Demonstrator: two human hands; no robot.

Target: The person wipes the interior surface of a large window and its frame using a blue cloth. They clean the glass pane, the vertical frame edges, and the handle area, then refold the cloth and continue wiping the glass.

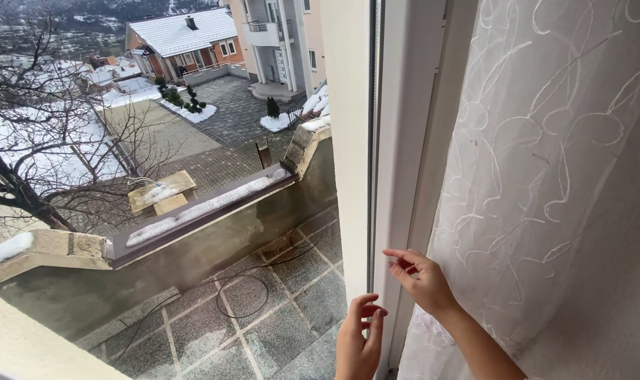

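Low in view, the left hand (359,336) curls its fingers round the edge of the white window frame (394,141), gripping it. Just beside it, the right hand (420,279) is held loose with fingers spread, grasping nothing, touching the frame beside the sheer white curtain (545,155). Beyond the glass lie a tiled terrace (263,309), a low wall (214,232) and snowy rooftops (175,32).

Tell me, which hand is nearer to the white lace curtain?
Right. The right hand is at the curtain edge, seemingly touching it; the left hand is lower, at the white window frame.
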